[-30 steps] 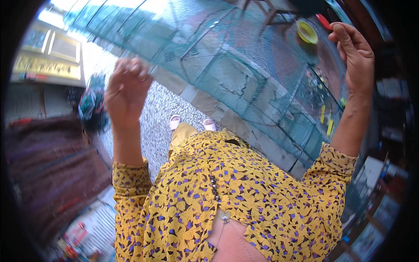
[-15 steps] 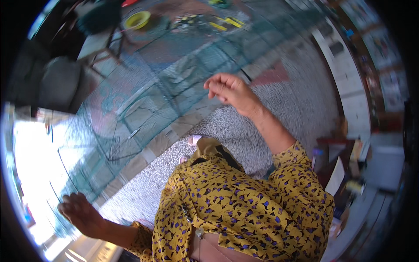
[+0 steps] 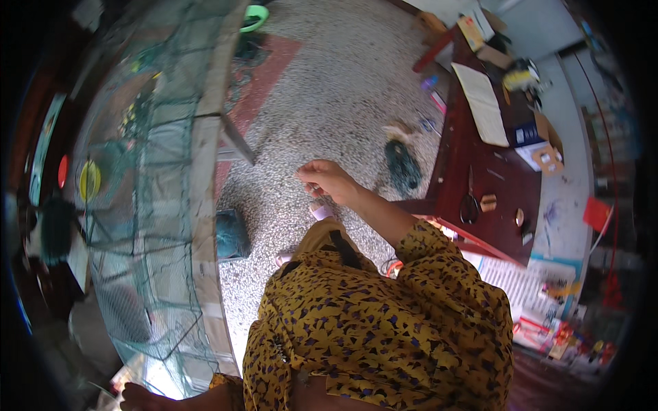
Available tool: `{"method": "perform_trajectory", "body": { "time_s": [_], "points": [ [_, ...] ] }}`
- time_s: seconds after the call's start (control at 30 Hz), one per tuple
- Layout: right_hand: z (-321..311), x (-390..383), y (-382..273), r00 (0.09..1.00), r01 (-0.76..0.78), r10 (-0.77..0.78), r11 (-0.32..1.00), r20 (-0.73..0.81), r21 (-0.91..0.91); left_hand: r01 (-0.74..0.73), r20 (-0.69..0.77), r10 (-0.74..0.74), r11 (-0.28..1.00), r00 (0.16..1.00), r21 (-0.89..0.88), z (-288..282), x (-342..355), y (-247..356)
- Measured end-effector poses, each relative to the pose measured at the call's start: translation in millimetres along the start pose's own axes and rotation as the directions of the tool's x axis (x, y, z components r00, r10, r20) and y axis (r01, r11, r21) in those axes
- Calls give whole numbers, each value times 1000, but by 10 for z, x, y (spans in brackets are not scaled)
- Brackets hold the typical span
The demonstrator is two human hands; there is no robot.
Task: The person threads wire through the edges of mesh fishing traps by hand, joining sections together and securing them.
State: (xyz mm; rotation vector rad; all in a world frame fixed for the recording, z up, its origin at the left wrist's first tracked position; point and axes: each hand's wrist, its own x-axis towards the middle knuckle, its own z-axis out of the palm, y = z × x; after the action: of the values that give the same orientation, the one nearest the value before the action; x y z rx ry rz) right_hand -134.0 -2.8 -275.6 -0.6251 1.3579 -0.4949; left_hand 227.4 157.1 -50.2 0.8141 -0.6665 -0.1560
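Note:
My right hand [image 3: 327,179] is raised over the speckled floor [image 3: 343,89] in the middle of the view. Its fingers are curled and pinched together, and nothing shows between them. My left hand [image 3: 140,397] sits at the bottom left rim, beside the near end of a green wire net [image 3: 137,205]; it is mostly cut off. The net lies stretched along a long pale bench [image 3: 204,205] at the left. My yellow patterned shirt [image 3: 384,329] fills the lower middle.
A dark red table [image 3: 493,178] at the right carries scissors [image 3: 469,205], a paper sheet [image 3: 483,103] and cardboard boxes [image 3: 541,147]. A dark green net bundle [image 3: 403,164] lies on the floor. A yellow spool [image 3: 89,179] rests at the far left.
The view has swung round so that the net now lies on my left. My right hand has come down from the net to over the floor. My left hand has dropped to the bottom rim.

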Motion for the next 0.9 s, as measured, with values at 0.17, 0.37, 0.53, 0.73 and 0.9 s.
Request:
{"method": "perform_trajectory", "body": {
  "time_s": [0.17,0.37,0.53,0.73,0.9],
  "points": [
    [-317,45,142,986,71,-54,992,-156,107,-261,399,127,916,908,303,10,21,-133],
    [-904,44,155,939,185,-86,943,-334,276,-366,600,131,885,790,288,281,53,-621],
    [-1399,53,514,893,377,-178,797,-412,473,-395,652,-33,772,757,497,470,56,-730],
    [-2331,-363,376,528,582,-75,757,-846,296,-195,560,-383,671,734,715,231,203,-1144],
    [-3126,-612,345,263,742,137,604,-955,291,37,617,-552,761,561,647,547,39,-1381]
  ]
}}
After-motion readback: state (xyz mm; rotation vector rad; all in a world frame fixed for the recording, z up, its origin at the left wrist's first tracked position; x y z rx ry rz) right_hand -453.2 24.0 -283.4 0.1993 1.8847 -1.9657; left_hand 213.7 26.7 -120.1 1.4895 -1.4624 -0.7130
